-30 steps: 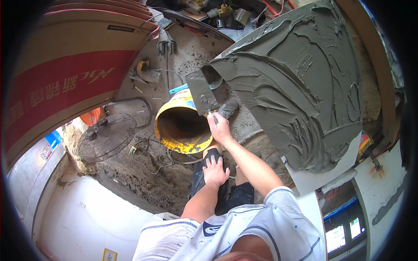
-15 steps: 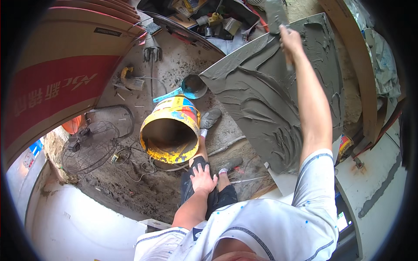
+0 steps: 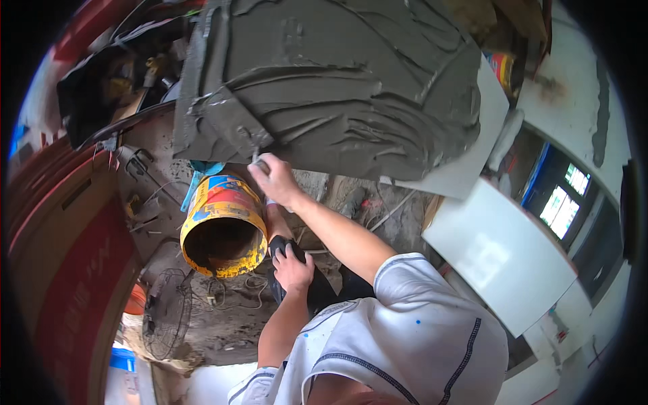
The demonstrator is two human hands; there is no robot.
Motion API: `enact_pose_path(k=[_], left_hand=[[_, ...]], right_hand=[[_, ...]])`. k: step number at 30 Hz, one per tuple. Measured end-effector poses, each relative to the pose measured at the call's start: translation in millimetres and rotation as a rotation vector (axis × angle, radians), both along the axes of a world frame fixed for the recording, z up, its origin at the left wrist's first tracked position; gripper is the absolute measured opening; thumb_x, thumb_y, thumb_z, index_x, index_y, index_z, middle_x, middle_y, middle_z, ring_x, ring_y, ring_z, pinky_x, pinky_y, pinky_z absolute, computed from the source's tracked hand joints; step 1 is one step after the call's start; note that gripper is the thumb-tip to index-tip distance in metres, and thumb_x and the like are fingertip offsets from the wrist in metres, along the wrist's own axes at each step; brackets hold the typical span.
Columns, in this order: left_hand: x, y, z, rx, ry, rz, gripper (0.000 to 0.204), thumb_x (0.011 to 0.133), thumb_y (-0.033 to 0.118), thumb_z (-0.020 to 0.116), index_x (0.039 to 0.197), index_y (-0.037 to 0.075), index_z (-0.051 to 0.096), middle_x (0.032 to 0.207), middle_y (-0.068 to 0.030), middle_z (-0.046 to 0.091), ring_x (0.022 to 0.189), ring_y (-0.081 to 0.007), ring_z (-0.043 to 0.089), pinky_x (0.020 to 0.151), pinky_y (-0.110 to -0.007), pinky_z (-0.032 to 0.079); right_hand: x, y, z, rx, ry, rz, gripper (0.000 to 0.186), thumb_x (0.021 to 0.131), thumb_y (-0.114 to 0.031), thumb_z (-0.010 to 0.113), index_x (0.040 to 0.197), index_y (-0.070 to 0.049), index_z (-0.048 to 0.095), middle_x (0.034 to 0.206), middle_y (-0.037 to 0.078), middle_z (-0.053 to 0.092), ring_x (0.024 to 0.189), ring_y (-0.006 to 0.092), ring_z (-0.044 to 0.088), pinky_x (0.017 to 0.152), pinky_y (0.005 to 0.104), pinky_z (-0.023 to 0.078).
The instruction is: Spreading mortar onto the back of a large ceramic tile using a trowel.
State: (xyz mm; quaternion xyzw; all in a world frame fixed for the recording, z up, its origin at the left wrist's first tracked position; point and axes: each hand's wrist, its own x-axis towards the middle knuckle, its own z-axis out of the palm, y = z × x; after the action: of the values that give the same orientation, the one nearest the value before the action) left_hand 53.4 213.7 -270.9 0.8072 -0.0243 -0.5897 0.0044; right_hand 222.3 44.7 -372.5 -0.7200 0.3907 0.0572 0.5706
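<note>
My right hand grips the handle of a flat trowel. The trowel's blade lies against grey wet mortar, near the lower left edge of the coated slab. Ridges and swirls run through the mortar, and a bare pale strip of the slab shows along its right side. My left hand rests on my knee with its fingers spread, holding nothing. Just left of my knee, a yellow bucket leans with its dark mouth toward me. Its contents are too dark to make out.
Behind the bucket lies a blue scoop, partly hidden. A wire fan and loose cables are at the lower left, beside large red-and-brown cartons. A black bag of tools stands far left. White panels are at the right.
My right hand has brought the trowel from the slab's far edge down to its near left edge. The view has turned and shifted. My left hand stays on my knee.
</note>
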Motion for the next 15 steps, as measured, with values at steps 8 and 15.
enact_pose_path(k=[8, 15], left_hand=[[-50, -19, 3, 0.022, -0.102, -0.230, 0.078, 0.095, 0.053, 0.071, 0.159, 0.013, 0.052, 0.160, -0.0218, 0.049, 0.145, -0.0427, 0.051, 0.110, -0.056, 0.054], [-97, -60, 4, 0.038, -0.165, -0.419, 0.080, 0.094, 0.055, 0.071, 0.159, 0.013, 0.053, 0.160, -0.0206, 0.049, 0.145, -0.0420, 0.051, 0.109, -0.056, 0.055]], right_hand=[[-196, -257, 14, 0.050, 0.078, -0.633, 0.033, 0.112, -0.035, 0.067, 0.090, -0.011, 0.062, 0.066, -0.004, 0.057, 0.050, 0.0061, 0.052, 0.042, 0.0265, 0.042], [-476, -435, 11, 0.032, 0.167, -1.142, 0.032, 0.109, -0.039, 0.072, 0.103, -0.008, 0.064, 0.073, 0.002, 0.063, 0.053, 0.0137, 0.058, 0.046, 0.0313, 0.048]])
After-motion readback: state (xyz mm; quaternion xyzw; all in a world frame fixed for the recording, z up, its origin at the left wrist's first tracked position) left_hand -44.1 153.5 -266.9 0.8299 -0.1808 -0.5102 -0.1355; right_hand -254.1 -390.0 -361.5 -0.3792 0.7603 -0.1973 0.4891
